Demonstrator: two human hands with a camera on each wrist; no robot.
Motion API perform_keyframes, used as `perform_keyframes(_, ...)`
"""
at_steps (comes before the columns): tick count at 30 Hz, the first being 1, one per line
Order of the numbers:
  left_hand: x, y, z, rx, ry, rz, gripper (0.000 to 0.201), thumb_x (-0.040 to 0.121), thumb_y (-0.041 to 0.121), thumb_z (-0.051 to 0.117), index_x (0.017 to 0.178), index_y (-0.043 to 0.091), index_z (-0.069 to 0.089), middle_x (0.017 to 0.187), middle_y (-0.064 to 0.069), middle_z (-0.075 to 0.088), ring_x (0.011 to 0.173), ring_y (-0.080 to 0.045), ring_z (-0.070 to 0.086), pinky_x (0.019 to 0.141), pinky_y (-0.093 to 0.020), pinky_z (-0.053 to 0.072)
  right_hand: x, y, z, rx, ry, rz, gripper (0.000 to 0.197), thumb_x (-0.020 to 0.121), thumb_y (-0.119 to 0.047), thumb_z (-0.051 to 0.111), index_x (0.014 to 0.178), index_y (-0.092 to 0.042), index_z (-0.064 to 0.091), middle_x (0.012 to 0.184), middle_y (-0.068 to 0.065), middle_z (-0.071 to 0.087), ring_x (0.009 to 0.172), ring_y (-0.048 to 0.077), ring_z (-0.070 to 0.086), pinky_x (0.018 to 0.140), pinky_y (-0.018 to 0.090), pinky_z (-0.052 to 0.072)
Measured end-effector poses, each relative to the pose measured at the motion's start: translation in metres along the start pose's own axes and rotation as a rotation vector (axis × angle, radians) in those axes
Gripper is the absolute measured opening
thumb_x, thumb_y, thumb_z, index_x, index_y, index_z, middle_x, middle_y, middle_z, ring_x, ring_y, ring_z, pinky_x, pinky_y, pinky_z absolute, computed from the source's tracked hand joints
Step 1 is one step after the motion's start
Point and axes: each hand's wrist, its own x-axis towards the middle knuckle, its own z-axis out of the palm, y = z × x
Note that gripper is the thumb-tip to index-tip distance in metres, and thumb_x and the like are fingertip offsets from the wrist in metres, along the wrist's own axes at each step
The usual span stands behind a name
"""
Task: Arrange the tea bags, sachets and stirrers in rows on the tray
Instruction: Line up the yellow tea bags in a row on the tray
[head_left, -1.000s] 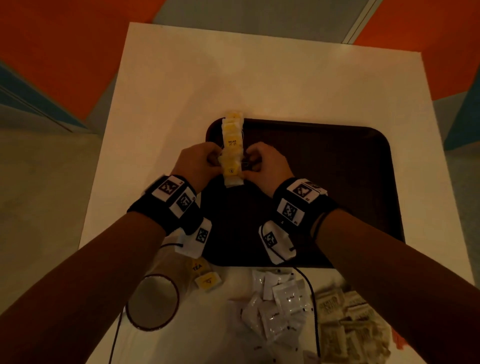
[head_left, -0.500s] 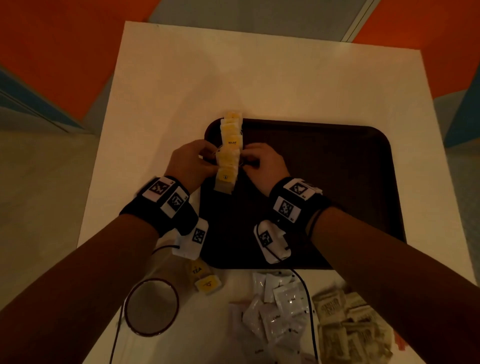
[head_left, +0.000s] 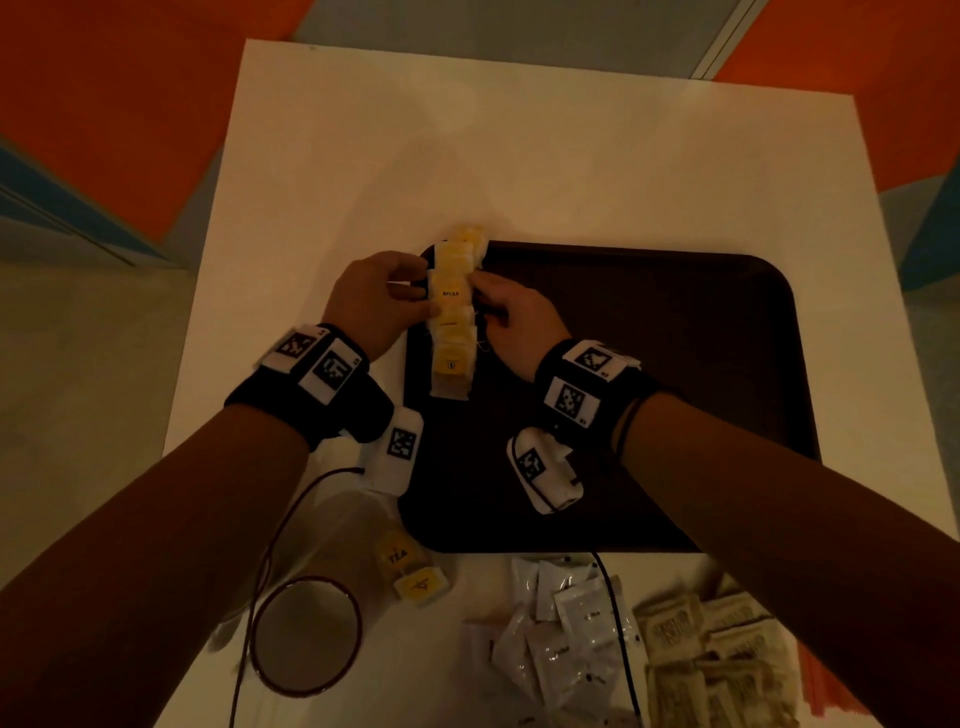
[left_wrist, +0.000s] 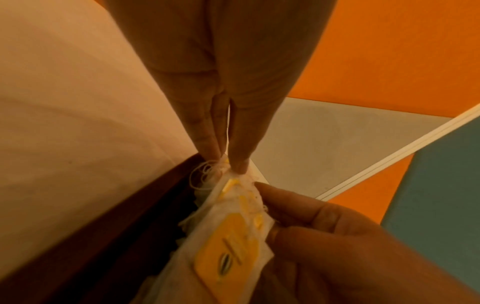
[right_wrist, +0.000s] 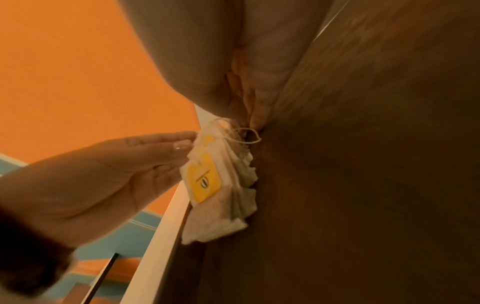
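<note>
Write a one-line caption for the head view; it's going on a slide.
Both hands, left hand and right hand, square up a row of tea bags along the tray's left edge.

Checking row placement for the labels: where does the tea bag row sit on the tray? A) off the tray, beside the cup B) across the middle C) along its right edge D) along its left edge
D: in the head view the row of yellow-tagged tea bags runs along the left edge of the dark tray, with the left hand and right hand on either side of it.
</note>
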Motion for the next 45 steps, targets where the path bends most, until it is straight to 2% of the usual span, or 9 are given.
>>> perform_keyframes(8,0.009,0.000,0.004,-0.037,0.027,-0.007,0.045,0.075,0.001,0.071,0.117,0.009,0.058,0.122,-0.006,0.060,0.093,-0.016,0.061,0.081,-0.027,0.048,0.012,0.000,-0.008,-0.051,-0.010,-0.040,0.055,0.087,0.010,0.037,0.138,-0.011,0.041,0.150,0.008,0.032,0.139,0.020,0.029,0.110,0.016,0.017)
perform_keyframes(12,0.015,-0.001,0.003,-0.009,0.064,-0.009,0.044,0.076,0.005,0.071,0.118,0.011,0.058,0.125,-0.005,0.058,0.090,-0.014,0.060,0.081,-0.026,0.047,0.013,-0.009,-0.013,-0.062,0.077,-0.018,0.050,0.085,0.010,0.038,0.128,-0.011,0.052,0.141,0.011,0.043,0.132,0.024,0.038,0.111,0.027,0.028)
perform_keyframes(18,0.019,-0.003,0.001,0.091,0.078,0.011,0.040,0.079,0.010,0.069,0.118,0.014,0.060,0.126,-0.005,0.059,0.087,-0.010,0.059,0.082,-0.022,0.045,0.019,-0.016,-0.009,-0.052,-0.046,0.047,0.050,0.088,0.006,0.037,0.133,-0.014,0.048,0.143,0.008,0.043,0.133,0.024,0.038,0.109,0.030,0.031)
perform_keyframes(27,0.018,-0.004,0.001,0.177,0.120,0.032,0.030,0.080,0.014,0.069,0.110,0.015,0.065,0.121,0.000,0.062,0.077,-0.008,0.058,0.077,-0.018,0.042,0.023,-0.016,-0.012,-0.055,-0.036,0.064,0.051,0.082,0.013,0.035,0.119,-0.009,0.060,0.130,0.011,0.056,0.122,0.024,0.050,0.105,0.034,0.041)
perform_keyframes(33,0.018,0.000,0.003,0.163,0.150,0.046,0.020,0.079,0.008,0.069,0.098,0.013,0.064,0.098,0.005,0.060,0.074,-0.008,0.058,0.060,-0.006,0.038,0.016,-0.011,-0.014,0.118,0.053,0.211,0.033,0.086,0.007,0.041,0.106,-0.010,0.060,0.114,0.012,0.060,0.102,0.026,0.060,0.087,0.039,0.054)
perform_keyframes(37,0.013,0.001,-0.004,0.153,0.181,0.053,0.014,0.078,0.008,0.069,0.089,0.013,0.063,0.091,0.003,0.061,0.067,-0.005,0.057,0.056,0.000,0.037,0.001,-0.011,-0.012,0.173,0.066,0.255,0.014,0.092,-0.009,0.049,0.099,-0.014,0.060,0.109,0.010,0.060,0.087,0.024,0.065,0.064,0.031,0.059)
perform_keyframes(39,0.006,0.000,-0.010,0.174,0.148,0.040,0.012,0.078,0.008,0.069,0.088,0.011,0.063,0.088,0.002,0.061,0.064,-0.004,0.057,0.060,-0.005,0.043,-0.009,-0.012,-0.014,0.161,0.048,0.270,0.009,0.092,-0.015,0.050,0.096,-0.017,0.058,0.100,0.007,0.059,0.082,0.021,0.065,0.056,0.027,0.059)
perform_keyframes(42,-0.008,-0.001,-0.017,0.227,-0.059,-0.018,0.013,0.077,0.006,0.070,0.089,0.006,0.067,0.088,-0.008,0.066,0.070,-0.018,0.063,0.075,-0.031,0.054,-0.023,-0.010,-0.013,0.194,-0.068,0.294,0.012,0.091,-0.013,0.052,0.101,-0.017,0.056,0.099,0.005,0.057,0.087,0.021,0.063,0.061,0.028,0.059)
perform_keyframes(45,-0.019,-0.004,-0.012,0.361,-0.194,-0.039,0.023,0.075,0.014,0.074,0.096,0.007,0.068,0.091,-0.007,0.066,0.080,-0.018,0.059,0.074,-0.028,0.045,-0.033,-0.011,-0.003,0.293,-0.105,0.284,0.024,0.087,-0.007,0.058,0.111,-0.011,0.056,0.108,0.008,0.058,0.097,0.023,0.061,0.073,0.036,0.059)
